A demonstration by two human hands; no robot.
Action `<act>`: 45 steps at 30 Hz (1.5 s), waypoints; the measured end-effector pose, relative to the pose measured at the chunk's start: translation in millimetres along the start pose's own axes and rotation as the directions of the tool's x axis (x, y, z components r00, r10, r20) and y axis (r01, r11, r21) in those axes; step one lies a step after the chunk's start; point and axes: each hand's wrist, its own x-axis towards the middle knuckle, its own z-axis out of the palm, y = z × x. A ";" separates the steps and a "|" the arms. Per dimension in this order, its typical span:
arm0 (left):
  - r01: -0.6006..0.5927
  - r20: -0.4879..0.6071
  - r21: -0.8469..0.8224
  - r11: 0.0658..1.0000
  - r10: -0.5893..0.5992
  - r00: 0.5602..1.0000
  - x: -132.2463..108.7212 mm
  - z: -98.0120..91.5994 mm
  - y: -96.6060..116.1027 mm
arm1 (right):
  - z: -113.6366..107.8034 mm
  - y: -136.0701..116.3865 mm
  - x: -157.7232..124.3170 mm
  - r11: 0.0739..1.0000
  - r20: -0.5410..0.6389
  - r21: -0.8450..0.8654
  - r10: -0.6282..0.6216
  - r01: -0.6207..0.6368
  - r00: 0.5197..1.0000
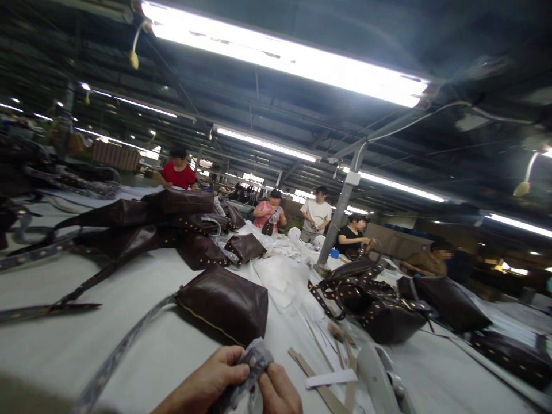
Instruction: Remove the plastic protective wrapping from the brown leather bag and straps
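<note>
Your left grip [229, 374] pinches a film-wrapped strap [256, 361] between thumb and fingers, and your right grip [279, 388] closes on its other side. The strap is directly between both grips, its upper end near the closest corner of a dark brown bag [226, 302]; whether they touch, you cannot tell.

Film already covers the part in hand, and a wrapped length [125, 339] runs from the bag's left corner over the white bench [123, 290]; whether both are one strap is unclear. Work looks partway along: the studded bags [366, 293] on your right show no clear film. Tan strips [330, 395] and a grey device [379, 379] lie beyond your right grip.
</note>
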 end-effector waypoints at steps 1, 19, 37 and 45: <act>-0.005 -0.002 0.004 1.000 0.005 1.000 -2.3 1.0 2.7 | -5.9 0.6 4.5 0.999 0.050 -0.009 -0.051 0.051 0.997; -0.203 -0.121 0.574 0.793 0.327 0.937 -5.9 40.1 20.8 | 14.0 -32.5 11.9 -0.039 0.350 0.736 0.877 -0.676 0.330; -0.241 0.023 0.780 0.578 0.358 0.933 -27.5 -2.2 -21.9 | 2.6 -37.1 -16.4 -0.517 0.761 0.626 0.570 -0.583 0.311; -0.024 -0.069 0.402 0.915 0.057 0.996 -29.1 -3.5 -6.8 | -26.6 -30.2 -22.7 0.725 0.071 0.280 0.638 -0.629 0.767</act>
